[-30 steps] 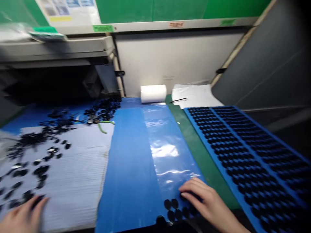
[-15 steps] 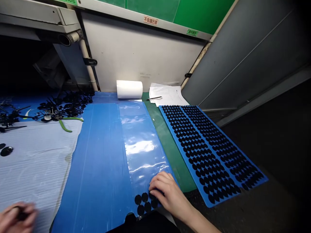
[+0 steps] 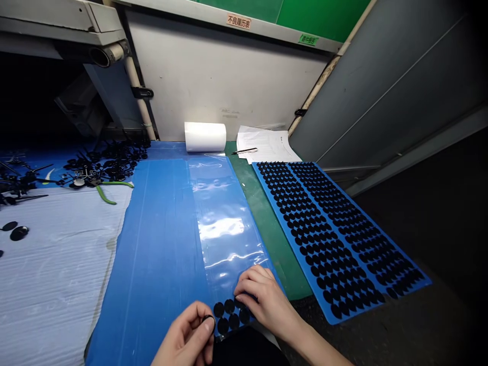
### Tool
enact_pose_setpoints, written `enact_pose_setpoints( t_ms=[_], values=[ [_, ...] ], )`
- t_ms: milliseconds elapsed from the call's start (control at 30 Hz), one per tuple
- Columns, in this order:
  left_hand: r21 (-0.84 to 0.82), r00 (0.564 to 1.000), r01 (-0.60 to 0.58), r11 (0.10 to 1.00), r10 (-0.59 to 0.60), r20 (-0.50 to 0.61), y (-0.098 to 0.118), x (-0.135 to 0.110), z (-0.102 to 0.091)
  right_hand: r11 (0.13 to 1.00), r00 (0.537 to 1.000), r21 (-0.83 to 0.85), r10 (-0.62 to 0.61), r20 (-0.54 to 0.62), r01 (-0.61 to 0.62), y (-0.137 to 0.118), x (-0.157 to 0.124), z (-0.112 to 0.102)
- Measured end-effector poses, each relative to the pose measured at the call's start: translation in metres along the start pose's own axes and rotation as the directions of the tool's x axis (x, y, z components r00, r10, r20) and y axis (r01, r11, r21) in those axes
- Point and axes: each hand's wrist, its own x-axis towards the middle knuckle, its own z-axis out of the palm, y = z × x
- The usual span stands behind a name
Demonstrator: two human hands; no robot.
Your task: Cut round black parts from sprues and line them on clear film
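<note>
L hand (image 3: pixel 186 336) at bottom edge, closed in a pinch, thumb & fingers gripping a small black disc (image 3: pixel 208 322) seen nearly edge-on, just left of the bag's corner. R hand (image 3: pixel 263 297) lies on a clear plastic bag (image 3: pixel 224 229), fingers curled, tips right by a cluster of black discs (image 3: pixel 229 316) at the bag's near end; can't tell if it's gripping the bag or just resting on it. Discs sit flat in a tight group, partly under R hand's fingers. Bag lies on a blue sheet (image 3: pixel 156 254), w/ a green mat (image 3: pixel 272 239) along its R side. Further R, a blue tray (image 3: pixel 335 239) w/ rows of black discs in close-packed columns, tilted at an angle to the bag. L of the blue sheet is a pale corrugated sheet (image 3: pixel 57 274) w/ a few black discs (image 3: pixel 19 233) near its far L edge. Beyond that, green-handled pliers (image 3: pixel 107 194) & a heap of black parts (image 3: pixel 110 163) on blue. At the far edge, a white roll (image 3: pixel 205 136) stands beside papers (image 3: pixel 269 146) w/ a pen (image 3: pixel 244 151) on top, against a pale wall panel (image 3: pixel 224 71) w/ a red-lettered label (image 3: pixel 238 21) above.
</note>
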Motion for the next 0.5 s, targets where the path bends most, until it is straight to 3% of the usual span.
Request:
enact_pose_setpoints(
  t_ms=[133, 333, 500],
  values=[
    [0.085, 0.998, -0.031, 0.996, 0.025, 0.065, -0.007, 0.007, -0.002, 1.000, 1.000, -0.009, -0.004, -0.006, 0.004, 0.000, -0.001, 0.002],
    [0.126, 0.997, -0.070, 0.990, 0.067, 0.029, -0.010, 0.014, 0.004, 0.999, 0.999, -0.033, -0.019, -0.031, 0.018, -0.001, -0.004, 0.002],
    [0.184, 0.998, -0.049, 0.982, 0.053, -0.015, -0.010, 0.018, 0.011, 0.988, 0.996, 0.143, -0.045, -0.082, 0.056, -0.013, -0.006, -0.010]
  ],
)
